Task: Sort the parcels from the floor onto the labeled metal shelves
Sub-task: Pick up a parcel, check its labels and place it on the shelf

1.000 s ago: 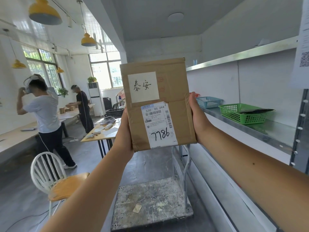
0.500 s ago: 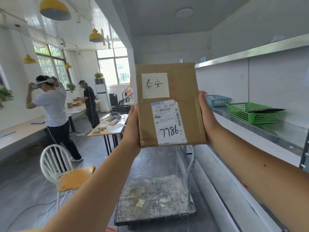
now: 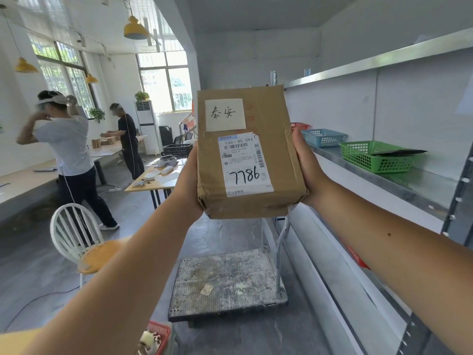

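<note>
A: Where is the parcel?

B: In the air between the two. The left hand grips its left edge and the right hand its right edge, fingers hidden behind.

A: What might go wrong?

B: Only the edges are held, so a slackened squeeze could drop it onto the cart below the hands. A misread label would likely send it to the wrong spot on the shelf right of the right hand.

A: And the baskets?

B: The green basket, right of the right hand, holds a dark flat bag. The blue basket sits nearer that hand, its contents impossible to tell. A red basket peeks out just above it, mostly hidden.
</note>
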Demonstrator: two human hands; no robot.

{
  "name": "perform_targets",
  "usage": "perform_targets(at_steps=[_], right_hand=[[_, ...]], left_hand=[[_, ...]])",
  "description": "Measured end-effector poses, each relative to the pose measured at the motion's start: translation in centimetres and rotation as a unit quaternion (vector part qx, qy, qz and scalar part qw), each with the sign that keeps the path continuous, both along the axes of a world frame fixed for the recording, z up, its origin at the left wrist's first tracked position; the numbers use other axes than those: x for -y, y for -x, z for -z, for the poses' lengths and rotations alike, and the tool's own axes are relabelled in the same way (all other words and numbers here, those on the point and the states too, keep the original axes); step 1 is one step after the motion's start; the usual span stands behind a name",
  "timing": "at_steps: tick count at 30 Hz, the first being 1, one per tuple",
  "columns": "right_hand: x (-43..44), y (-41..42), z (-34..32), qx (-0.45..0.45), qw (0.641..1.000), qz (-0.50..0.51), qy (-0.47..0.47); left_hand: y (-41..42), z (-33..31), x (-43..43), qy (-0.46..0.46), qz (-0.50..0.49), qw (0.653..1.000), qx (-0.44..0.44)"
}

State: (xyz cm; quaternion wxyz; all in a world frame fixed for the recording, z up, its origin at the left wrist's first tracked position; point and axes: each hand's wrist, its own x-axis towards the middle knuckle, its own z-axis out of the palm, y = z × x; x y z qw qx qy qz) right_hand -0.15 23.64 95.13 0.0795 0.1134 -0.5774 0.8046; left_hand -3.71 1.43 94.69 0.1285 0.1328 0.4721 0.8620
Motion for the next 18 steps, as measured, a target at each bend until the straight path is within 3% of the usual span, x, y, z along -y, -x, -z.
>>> perform_targets(at_steps=[18], right_hand=[[-0.45,0.40,0.96,0.010,0.997,-0.074,0.026]], left_hand=[[-0.08,0.71,-0.39,-0.007,0.011,1.000,0.019]])
